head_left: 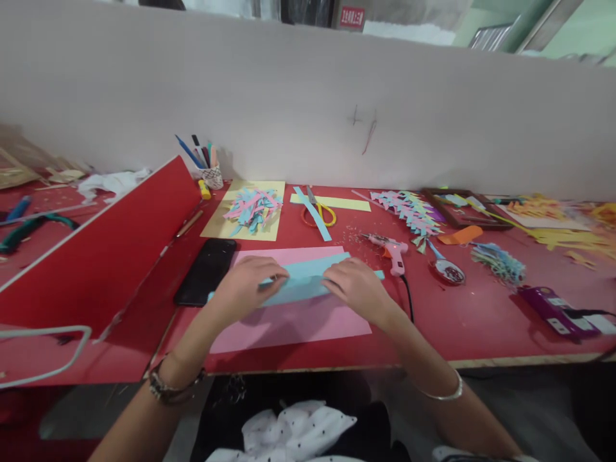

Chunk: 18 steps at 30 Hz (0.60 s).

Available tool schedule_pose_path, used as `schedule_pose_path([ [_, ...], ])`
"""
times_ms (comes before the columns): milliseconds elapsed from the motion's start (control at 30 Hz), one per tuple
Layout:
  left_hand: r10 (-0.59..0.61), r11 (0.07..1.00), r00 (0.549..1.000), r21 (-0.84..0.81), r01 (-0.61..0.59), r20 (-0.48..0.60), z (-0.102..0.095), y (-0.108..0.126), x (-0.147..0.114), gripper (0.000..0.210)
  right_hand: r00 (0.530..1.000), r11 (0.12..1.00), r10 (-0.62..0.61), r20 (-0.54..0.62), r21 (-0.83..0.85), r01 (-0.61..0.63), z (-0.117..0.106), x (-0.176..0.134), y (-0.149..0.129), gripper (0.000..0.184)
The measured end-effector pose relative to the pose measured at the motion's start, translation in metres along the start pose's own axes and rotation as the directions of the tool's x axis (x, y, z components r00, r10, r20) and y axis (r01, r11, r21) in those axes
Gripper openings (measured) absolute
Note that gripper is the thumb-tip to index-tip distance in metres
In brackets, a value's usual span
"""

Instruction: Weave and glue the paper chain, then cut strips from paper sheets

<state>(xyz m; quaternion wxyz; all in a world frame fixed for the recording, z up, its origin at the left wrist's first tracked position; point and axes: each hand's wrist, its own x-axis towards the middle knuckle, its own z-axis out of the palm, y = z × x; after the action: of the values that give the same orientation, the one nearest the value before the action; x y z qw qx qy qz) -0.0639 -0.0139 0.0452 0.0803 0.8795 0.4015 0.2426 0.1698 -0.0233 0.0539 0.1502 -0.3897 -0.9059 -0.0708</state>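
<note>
Both my hands pinch a light blue strip of paper [305,290] above a pink sheet of paper [293,327]. My left hand [248,285] grips it toward its left side, thumb and fingertips together. With curled fingers, my right hand [359,289] holds it toward the right. The strip looks bent or folded between them, and more blue paper shows behind and beneath it. A black phone [206,273] lies just left of the pink sheet. Beyond the sheet are scissors [318,208] with red and yellow handles, partly covered by a blue paper strip [312,215].
A pink glue gun [392,250] with a black cord lies at the right. Cut paper scraps [255,208] rest on a yellow sheet [212,228]. A red divider [120,250] stands at the left, near a pen cup [212,178]. Farther right are fringed paper [409,212] and a purple power strip [551,311].
</note>
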Motion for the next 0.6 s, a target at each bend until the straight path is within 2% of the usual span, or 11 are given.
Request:
schedule_pose_path([
  [33, -0.129, 0.992, 0.991, 0.005, 0.130, -0.045, 0.001, -0.010, -0.005, 0.025, 0.999, 0.998, 0.054, -0.001, -0.016, -0.054, 0.000, -0.001, 0.003, 0.028],
  [67, -0.283, 0.955, 0.952, 0.061, 0.291, -0.117, 0.003, -0.021, -0.010, 0.026, 0.994, 0.993, 0.110, -0.013, -0.031, -0.110, -0.001, -0.004, 0.007, 0.027],
  [100, -0.447, 0.864, 0.870, 0.151, 0.480, -0.207, 0.005, -0.033, -0.016, 0.029, 0.987, 0.986, 0.160, -0.030, -0.042, -0.161, -0.003, -0.006, 0.011, 0.027],
  [133, -0.523, 0.799, 0.813, 0.184, 0.572, -0.256, 0.008, -0.044, -0.022, 0.037, 0.979, 0.978, 0.200, -0.047, -0.050, -0.203, -0.005, -0.008, 0.015, 0.027],
  [200, -0.610, 0.710, 0.739, 0.218, 0.670, -0.285, 0.015, -0.063, -0.031, 0.048, 0.963, 0.963, 0.258, -0.079, -0.057, -0.263, -0.009, -0.012, 0.020, 0.028],
  [233, -0.639, 0.675, 0.718, 0.246, 0.695, -0.276, 0.019, -0.069, -0.033, 0.050, 0.956, 0.957, 0.280, -0.091, -0.052, -0.285, -0.010, -0.013, 0.021, 0.028],
  [367, -0.641, 0.632, 0.706, 0.316, 0.708, -0.301, 0.026, -0.079, -0.034, 0.052, 0.941, 0.947, 0.319, -0.115, -0.005, -0.321, -0.014, -0.012, 0.020, 0.029],
  [500, -0.679, 0.600, 0.667, 0.292, 0.745, -0.307, 0.024, -0.076, -0.029, 0.053, 0.954, 0.964, 0.263, -0.142, -0.009, -0.267, -0.017, -0.009, 0.018, 0.029],
  [567, -0.650, 0.617, 0.692, 0.312, 0.722, -0.316, 0.019, -0.069, -0.026, 0.054, 0.965, 0.976, 0.212, -0.157, -0.019, -0.218, -0.018, -0.008, 0.016, 0.027],
  [600, -0.593, 0.649, 0.729, 0.332, 0.684, -0.342, 0.017, -0.062, -0.024, 0.053, 0.969, 0.980, 0.189, -0.157, -0.030, -0.196, -0.018, -0.008, 0.014, 0.026],
])
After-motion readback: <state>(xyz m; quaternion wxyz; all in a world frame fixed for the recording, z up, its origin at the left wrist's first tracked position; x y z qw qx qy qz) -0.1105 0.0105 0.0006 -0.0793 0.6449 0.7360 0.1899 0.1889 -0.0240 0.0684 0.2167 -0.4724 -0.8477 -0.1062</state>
